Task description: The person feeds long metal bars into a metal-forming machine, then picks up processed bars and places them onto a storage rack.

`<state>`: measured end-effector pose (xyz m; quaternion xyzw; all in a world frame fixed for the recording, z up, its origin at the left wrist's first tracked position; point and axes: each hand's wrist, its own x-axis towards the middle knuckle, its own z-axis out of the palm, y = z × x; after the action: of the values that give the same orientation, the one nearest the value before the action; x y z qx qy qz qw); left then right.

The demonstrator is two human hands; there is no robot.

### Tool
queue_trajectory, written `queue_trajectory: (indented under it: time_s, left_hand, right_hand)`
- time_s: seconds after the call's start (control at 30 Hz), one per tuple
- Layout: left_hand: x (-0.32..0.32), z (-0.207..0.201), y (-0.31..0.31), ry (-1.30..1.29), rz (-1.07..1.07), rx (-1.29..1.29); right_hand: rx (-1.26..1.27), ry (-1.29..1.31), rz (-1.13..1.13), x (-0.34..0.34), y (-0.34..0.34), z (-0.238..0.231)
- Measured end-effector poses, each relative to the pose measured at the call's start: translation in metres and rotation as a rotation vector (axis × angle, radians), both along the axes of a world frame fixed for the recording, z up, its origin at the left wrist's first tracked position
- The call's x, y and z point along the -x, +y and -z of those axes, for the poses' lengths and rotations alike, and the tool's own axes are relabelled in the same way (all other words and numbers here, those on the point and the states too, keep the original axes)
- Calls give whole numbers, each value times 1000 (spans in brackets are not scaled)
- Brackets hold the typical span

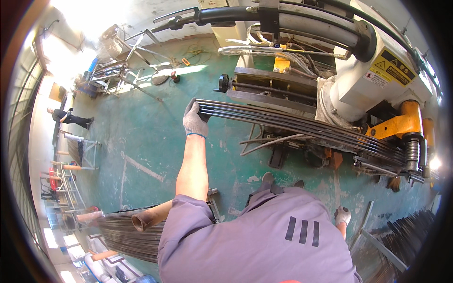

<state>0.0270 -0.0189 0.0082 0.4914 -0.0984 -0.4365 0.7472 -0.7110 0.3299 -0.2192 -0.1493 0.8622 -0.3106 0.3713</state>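
My left hand point(195, 120), in a pale knit glove with dark palm coating, is closed around the left ends of several long, thin metal rods point(283, 119). The rods run side by side to the right, in front of the machine, and reach its orange bending arm point(401, 123) and a ribbed metal cylinder point(412, 153). Low on the right, my gloved right hand point(343, 215) hangs beside my body, near a metal stand. Its fingers look curled, and no object shows in them.
The large machine point(349, 89) fills the upper right, with hoses overhead. Bundled rods point(127, 231) lie on a rack behind my left arm, beside a brown tube point(151, 217). More rods point(406, 236) lie at lower right. A person point(71, 116) stands far left.
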Motion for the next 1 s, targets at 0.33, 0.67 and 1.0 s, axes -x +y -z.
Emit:
queue_trajectory:
  time_s: [0.33, 0.67, 1.0]
  left_hand:
    - [-15, 13, 20, -58, 325, 0]
    - [-12, -5, 16, -25, 348, 11]
    - [184, 99, 44, 342, 113, -130]
  right_hand:
    - [-237, 169, -91, -22, -6, -50]
    - [-275, 37, -170, 4, -51, -55]
    - [-396, -5, -416, 167, -111, 19]
